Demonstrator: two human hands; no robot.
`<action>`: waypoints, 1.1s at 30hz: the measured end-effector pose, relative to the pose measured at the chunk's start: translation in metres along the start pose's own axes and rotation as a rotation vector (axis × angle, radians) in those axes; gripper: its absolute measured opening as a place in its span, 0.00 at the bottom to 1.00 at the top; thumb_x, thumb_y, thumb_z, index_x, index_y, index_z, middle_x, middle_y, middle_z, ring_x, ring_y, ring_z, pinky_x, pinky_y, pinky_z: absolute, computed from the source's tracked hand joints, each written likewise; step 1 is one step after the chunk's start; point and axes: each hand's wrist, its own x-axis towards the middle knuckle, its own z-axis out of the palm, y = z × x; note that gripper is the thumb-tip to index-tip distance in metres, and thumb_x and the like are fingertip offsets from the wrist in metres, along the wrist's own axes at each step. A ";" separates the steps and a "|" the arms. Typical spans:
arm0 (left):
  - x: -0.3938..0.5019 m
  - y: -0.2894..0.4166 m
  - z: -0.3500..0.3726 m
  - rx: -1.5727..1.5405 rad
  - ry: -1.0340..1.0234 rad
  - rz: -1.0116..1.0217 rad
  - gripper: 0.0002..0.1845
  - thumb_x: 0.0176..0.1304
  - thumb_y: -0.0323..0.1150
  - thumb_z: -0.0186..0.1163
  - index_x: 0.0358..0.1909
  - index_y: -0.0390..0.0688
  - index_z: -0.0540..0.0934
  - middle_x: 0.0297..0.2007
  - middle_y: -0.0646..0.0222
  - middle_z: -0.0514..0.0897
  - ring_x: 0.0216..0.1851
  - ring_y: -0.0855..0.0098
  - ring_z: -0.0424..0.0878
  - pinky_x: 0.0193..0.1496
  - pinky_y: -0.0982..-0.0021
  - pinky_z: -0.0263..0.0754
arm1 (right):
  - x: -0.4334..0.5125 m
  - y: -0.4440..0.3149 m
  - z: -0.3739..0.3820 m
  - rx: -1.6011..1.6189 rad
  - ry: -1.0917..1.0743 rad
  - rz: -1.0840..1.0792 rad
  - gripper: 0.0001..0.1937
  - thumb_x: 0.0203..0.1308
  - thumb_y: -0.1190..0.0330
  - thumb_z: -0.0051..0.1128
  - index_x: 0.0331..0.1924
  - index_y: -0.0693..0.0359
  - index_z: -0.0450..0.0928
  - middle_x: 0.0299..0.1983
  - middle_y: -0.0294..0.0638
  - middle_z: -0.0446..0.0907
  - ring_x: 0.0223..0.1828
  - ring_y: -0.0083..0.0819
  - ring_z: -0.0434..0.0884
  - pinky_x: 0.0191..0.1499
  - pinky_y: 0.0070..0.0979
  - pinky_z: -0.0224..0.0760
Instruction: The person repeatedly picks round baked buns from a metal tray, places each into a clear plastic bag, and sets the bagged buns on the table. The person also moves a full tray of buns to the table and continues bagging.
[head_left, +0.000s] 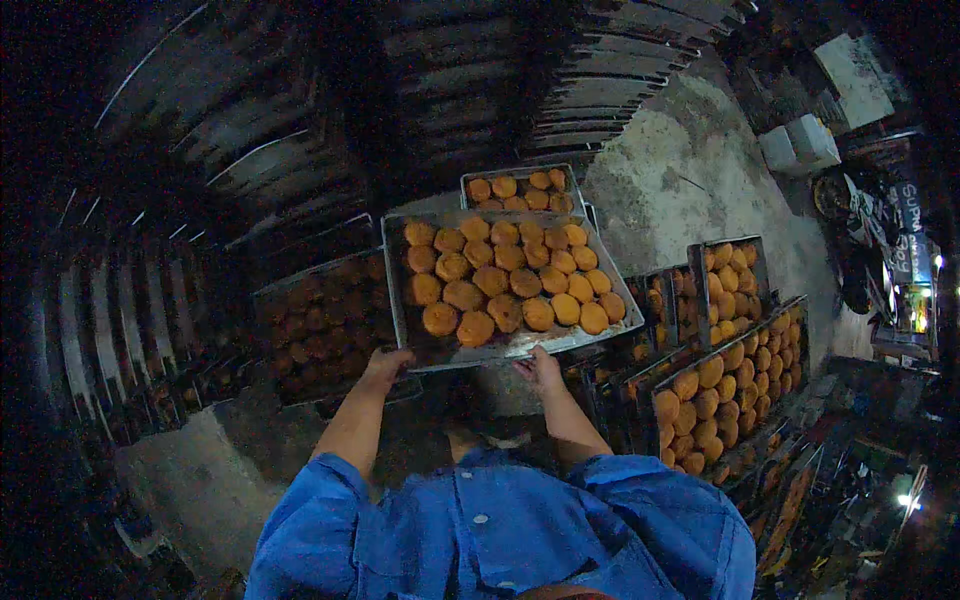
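A metal baking tray (517, 349) with rows of round golden-brown buns (491, 281) is held out before me. My left hand (388, 367) grips its near left corner. My right hand (540, 369) holds the near edge, right of the middle, fingers partly hidden under the rim. The tray tilts a little, and its near left part is bare. Just beyond its far edge sits a smaller-looking tray of buns (517, 191), partly covered by the one I hold.
Several trays of buns (727, 390) stand stacked at right. Another tray (322, 322) lies in shadow at left. Dark slatted racks (97, 322) line the left side. Bare concrete floor (697, 165) shows beyond, with a white box (801, 146) at far right. A lamp (909, 501) glows lower right.
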 end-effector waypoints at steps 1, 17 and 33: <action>-0.019 -0.017 -0.009 -0.078 -0.035 0.045 0.14 0.41 0.32 0.68 0.31 0.38 0.78 0.27 0.68 0.78 0.29 0.70 0.77 0.33 0.66 0.70 | -0.015 0.003 -0.003 -0.021 -0.042 0.042 0.21 0.57 0.66 0.54 0.49 0.70 0.61 0.46 0.53 0.63 0.41 0.46 0.75 0.47 0.41 0.79; -0.343 -0.245 -0.159 -0.384 0.407 0.132 0.14 0.47 0.41 0.62 0.26 0.39 0.79 0.22 0.71 0.75 0.20 0.73 0.70 0.25 0.71 0.64 | -0.245 0.124 0.056 -0.957 -0.494 0.436 0.29 0.61 0.43 0.45 0.60 0.52 0.59 0.20 0.42 0.72 0.11 0.30 0.68 0.19 0.28 0.67; -0.380 -0.118 -0.008 -0.827 1.023 0.065 0.10 0.49 0.35 0.63 0.24 0.37 0.79 0.22 0.67 0.78 0.21 0.72 0.73 0.24 0.65 0.68 | -0.174 0.006 0.223 -1.137 -0.612 0.903 0.16 0.61 0.58 0.47 0.40 0.63 0.76 0.33 0.44 0.80 0.34 0.38 0.80 0.42 0.35 0.77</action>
